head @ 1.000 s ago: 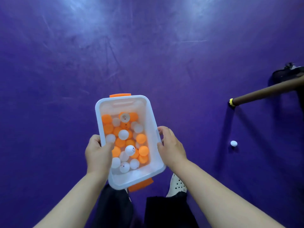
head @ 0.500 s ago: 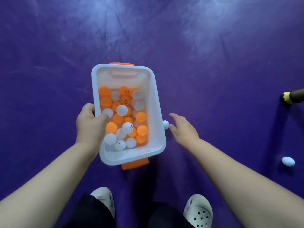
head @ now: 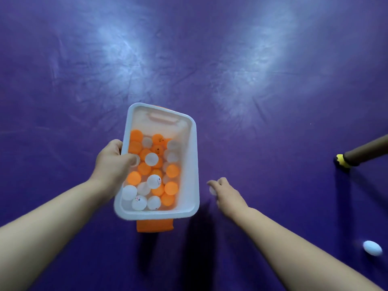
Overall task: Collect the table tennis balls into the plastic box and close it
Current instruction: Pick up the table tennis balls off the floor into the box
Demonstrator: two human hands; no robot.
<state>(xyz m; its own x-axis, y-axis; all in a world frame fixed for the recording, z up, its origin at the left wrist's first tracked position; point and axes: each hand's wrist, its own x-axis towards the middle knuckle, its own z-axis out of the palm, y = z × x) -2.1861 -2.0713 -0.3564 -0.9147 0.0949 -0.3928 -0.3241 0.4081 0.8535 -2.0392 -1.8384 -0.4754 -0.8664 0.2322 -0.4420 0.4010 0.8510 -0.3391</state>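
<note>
**A:** What lies nearest?

**B:** A loose white ball [head: 372, 247] sits low on the right of the creased purple floor [head: 210, 70], well apart from everything else.

**A:** And the box?

**B:** The white translucent plastic box [head: 194, 164] is open-topped and a little tilted. An orange plastic latch [head: 155, 226] hangs from its near end. Many orange and white table tennis balls [head: 152, 181] lie heaped on its bottom.

**A:** Who holds it?

**B:** The left hand [head: 114, 162] grips the left long wall, with the thumb over the rim on the inside and the fingers outside.

**A:** The right hand?

**B:** The right hand [head: 225, 193] is just right of the box and not touching it. Its fingers are curled round a small white ball [head: 212, 190], though the hand is blurred.

**A:** Farther off?

**B:** A brown pole [head: 365, 152] comes in from the right edge, and its yellow tip [head: 341, 162] meets the floor. Beyond that, two pale patches of light lie on the floor.
</note>
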